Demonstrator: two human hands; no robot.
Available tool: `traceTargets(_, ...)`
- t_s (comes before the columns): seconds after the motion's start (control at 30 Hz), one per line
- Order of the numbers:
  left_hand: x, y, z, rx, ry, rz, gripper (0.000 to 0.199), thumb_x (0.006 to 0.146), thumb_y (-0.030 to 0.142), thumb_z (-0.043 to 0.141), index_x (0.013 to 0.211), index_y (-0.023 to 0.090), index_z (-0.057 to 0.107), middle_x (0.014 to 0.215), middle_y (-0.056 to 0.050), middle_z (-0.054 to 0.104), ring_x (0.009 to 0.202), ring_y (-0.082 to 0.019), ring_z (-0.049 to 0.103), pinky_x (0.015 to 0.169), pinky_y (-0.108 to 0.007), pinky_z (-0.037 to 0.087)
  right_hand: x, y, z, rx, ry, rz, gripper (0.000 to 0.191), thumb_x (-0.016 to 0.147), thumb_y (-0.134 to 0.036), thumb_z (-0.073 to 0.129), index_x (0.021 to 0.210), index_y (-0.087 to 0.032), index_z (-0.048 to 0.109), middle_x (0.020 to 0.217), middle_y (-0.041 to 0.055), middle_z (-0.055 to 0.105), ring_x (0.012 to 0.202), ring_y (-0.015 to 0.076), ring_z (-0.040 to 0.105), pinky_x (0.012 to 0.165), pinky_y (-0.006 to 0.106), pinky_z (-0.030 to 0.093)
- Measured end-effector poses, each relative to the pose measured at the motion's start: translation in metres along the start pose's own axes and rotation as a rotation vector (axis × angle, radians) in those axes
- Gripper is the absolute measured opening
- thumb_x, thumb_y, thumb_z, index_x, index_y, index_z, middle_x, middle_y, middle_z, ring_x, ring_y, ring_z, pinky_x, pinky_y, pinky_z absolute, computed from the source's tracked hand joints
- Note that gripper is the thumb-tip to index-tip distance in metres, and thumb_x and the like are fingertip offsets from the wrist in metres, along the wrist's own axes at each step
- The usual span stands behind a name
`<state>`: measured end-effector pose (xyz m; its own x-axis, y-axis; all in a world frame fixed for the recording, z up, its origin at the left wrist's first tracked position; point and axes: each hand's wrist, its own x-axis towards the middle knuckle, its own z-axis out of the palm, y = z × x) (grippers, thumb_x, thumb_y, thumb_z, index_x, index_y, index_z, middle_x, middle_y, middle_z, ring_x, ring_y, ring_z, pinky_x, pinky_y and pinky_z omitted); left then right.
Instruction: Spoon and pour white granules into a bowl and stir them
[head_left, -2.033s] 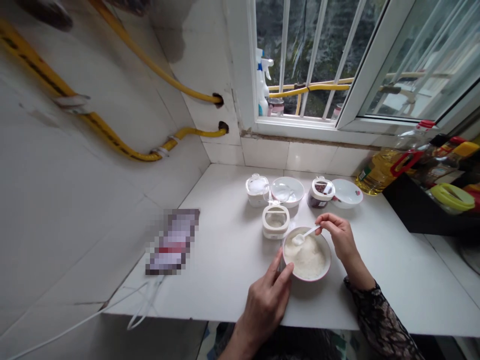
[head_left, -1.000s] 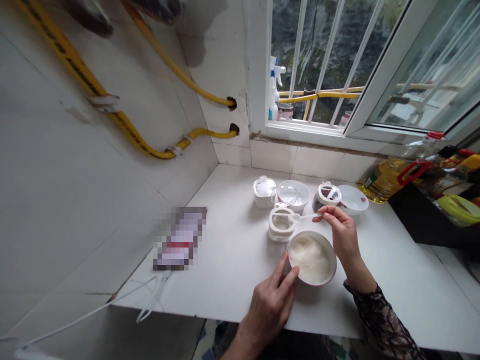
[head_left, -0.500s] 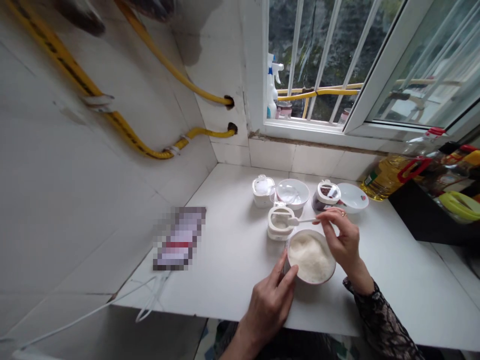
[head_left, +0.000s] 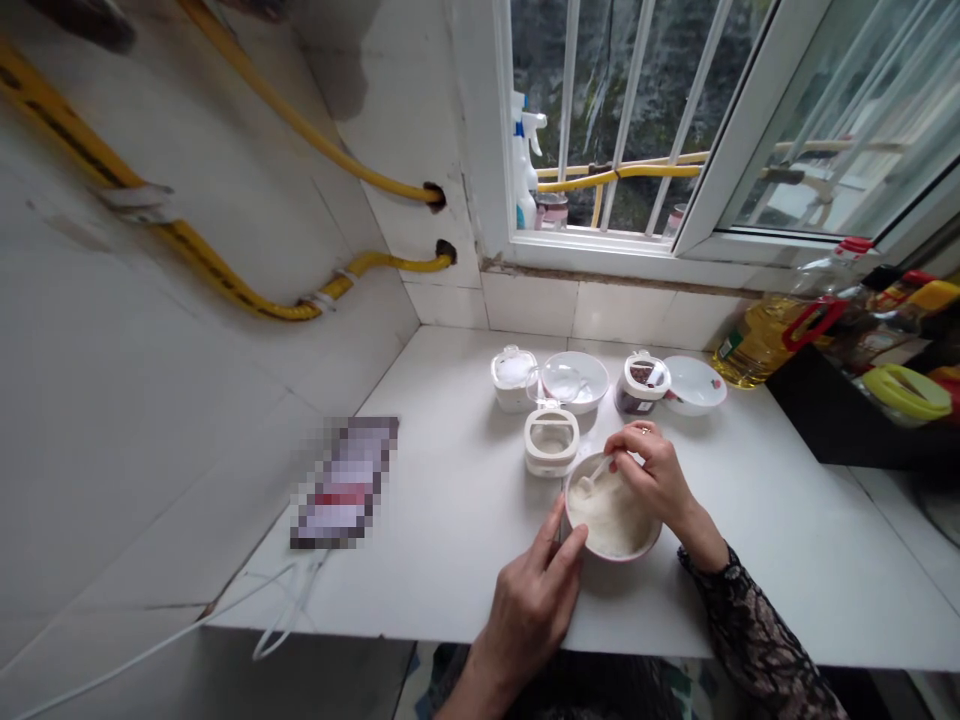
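Note:
A bowl [head_left: 631, 556] of white powder [head_left: 613, 518] stands near the front of the counter. My left hand [head_left: 534, 600] grips its left side, with thumb and fingers at the rim. Between the fingertips of my right hand [head_left: 658, 482] is a small white spoon [head_left: 595, 474], its head down at the powder on the bowl's left side. Just behind the bowl, a white-rimmed jar [head_left: 551, 464] stands with its clear lid raised; what is inside is hard to make out.
Behind are a jar of white grains [head_left: 514, 398], a white bowl [head_left: 598, 400], a jar with dark reddish contents [head_left: 637, 402] and a flower-patterned bowl [head_left: 697, 410]. An oil bottle [head_left: 750, 345] and black rack [head_left: 810, 415] stand right. A blurred-out object [head_left: 345, 485] and white cable [head_left: 262, 640] lie left.
My right hand has brought the spoon from the open jar down into the bowl. My left hand stays on the bowl. The whole view has shifted slightly.

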<state>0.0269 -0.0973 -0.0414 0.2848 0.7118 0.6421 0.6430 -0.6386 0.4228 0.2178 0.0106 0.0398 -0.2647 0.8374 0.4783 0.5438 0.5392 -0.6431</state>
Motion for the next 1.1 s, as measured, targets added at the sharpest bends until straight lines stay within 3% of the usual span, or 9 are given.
traceTargets(0.1,0.001,0.001,0.000,0.000,0.006,-0.004,0.042,0.093,0.006,0.048,0.134,0.014,0.052,0.149,-0.023,0.047,0.126,-0.027,0.060,0.084,-0.027,0.060,0.000,-0.001,-0.003,0.112,0.050,0.172,0.017,0.076,-0.020,0.051,0.067,-0.024,0.065,0.056,-0.0006,0.067,0.069,0.0214,0.062,0.081,0.037,0.045)
traceTargets(0.3,0.001,0.001,-0.001,0.000,0.009,0.001,0.040,0.094,0.005,0.047,0.133,0.013,0.053,0.146,-0.025,0.049,0.123,-0.026,0.062,0.081,-0.026,0.061,0.003,0.001,-0.007,0.452,0.118,0.507,0.012,0.068,-0.028,0.058,0.064,-0.020,0.066,0.052,-0.0012,0.063,0.051,0.0165,0.059,0.061,0.029,0.045)
traceTargets(0.7,0.001,0.001,-0.001,-0.003,0.007,-0.004,0.042,0.093,0.005,0.047,0.134,0.014,0.053,0.148,-0.023,0.048,0.121,-0.026,0.064,0.081,-0.025,0.061,0.005,0.011,-0.012,0.604,0.166,0.625,0.010,0.061,-0.029,0.062,0.061,-0.020,0.067,0.048,-0.0013,0.060,0.052,0.0171,0.057,0.064,0.032,0.045)
traceTargets(0.83,0.002,0.001,-0.001,0.000,0.014,0.007,0.041,0.092,0.004,0.047,0.132,0.011,0.055,0.146,-0.025,0.049,0.123,-0.027,0.063,0.082,-0.026,0.061,0.008,0.008,-0.008,0.629,0.239,0.600,0.011,0.065,-0.030,0.065,0.066,-0.020,0.065,0.057,-0.0004,0.063,0.057,0.0175,0.060,0.067,0.032,0.046)
traceTargets(0.93,0.002,0.001,-0.001,0.004,0.016,0.012,0.041,0.093,0.004,0.047,0.132,0.011,0.054,0.146,-0.025,0.049,0.124,-0.027,0.062,0.083,-0.026,0.060,0.009,-0.003,-0.002,0.582,0.305,0.498,0.013,0.074,-0.033,0.064,0.077,-0.021,0.065,0.068,0.0007,0.067,0.063,0.0188,0.065,0.071,0.033,0.049)
traceTargets(1.03,0.002,0.001,-0.002,0.003,0.012,0.003,0.042,0.093,0.004,0.046,0.133,0.013,0.053,0.147,-0.024,0.049,0.124,-0.026,0.062,0.083,-0.026,0.060,0.007,-0.015,0.005,0.363,0.318,0.291,0.011,0.087,-0.031,0.058,0.089,-0.022,0.065,0.079,0.0036,0.071,0.075,0.0214,0.068,0.077,0.036,0.050)
traceTargets(1.1,0.002,0.001,-0.002,0.005,0.005,-0.004,0.044,0.093,0.005,0.047,0.135,0.015,0.052,0.149,-0.022,0.048,0.124,-0.026,0.062,0.084,-0.026,0.061,0.005,-0.018,0.008,0.157,0.245,0.063,0.012,0.091,-0.024,0.054,0.091,-0.023,0.066,0.085,0.0056,0.073,0.083,0.0227,0.068,0.082,0.039,0.048)
